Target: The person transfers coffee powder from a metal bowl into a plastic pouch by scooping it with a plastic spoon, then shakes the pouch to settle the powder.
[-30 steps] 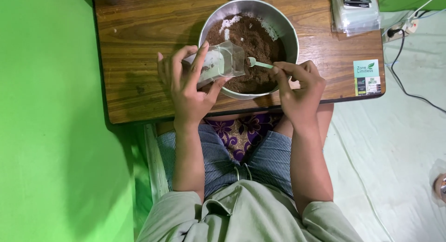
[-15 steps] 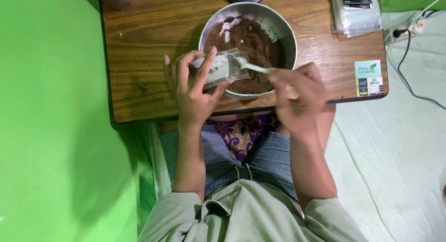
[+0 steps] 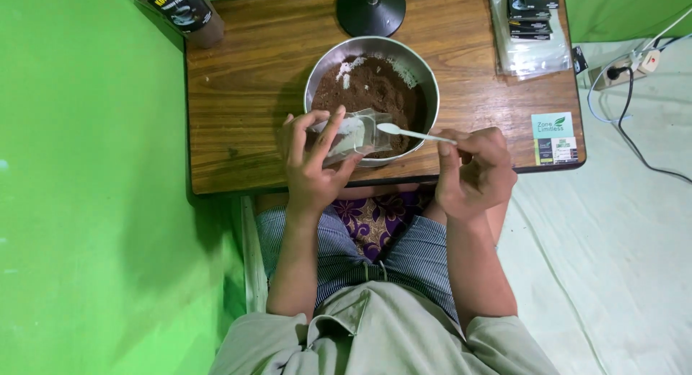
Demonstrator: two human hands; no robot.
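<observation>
The small clear plastic pouch point(image 3: 351, 135) sits in your left hand point(image 3: 311, 166), held over the near rim of the metal bowl point(image 3: 317, 72), its open mouth turned toward the white plastic spoon point(image 3: 414, 134). Your left fingers are clenched around the pouch, thumb on the near side and the others wrapped across its top. The spoon's bowl end lies right at the pouch's mouth; I cannot tell whether it touches the plastic. Your right hand point(image 3: 472, 173) pinches the spoon's handle between thumb and fingers, with the rest of the hand curled shut just off the bowl's right edge.

The metal bowl holds a heap of dark brown powder point(image 3: 371, 87), with a few pale patches against the far wall. It stands on the wooden desk point(image 3: 245, 94), close to the near edge. Behind the bowl is a round black stand base point(image 3: 371, 11). At the desk's far left corner lies a dark packet point(image 3: 184, 11); at the far right is a stack of small dark sachets in clear wrap point(image 3: 530, 29). A small white and green card point(image 3: 553, 137) rests near the right front corner. Off the desk to the right, a power strip point(image 3: 620, 71) and cables lie on the pale floor
</observation>
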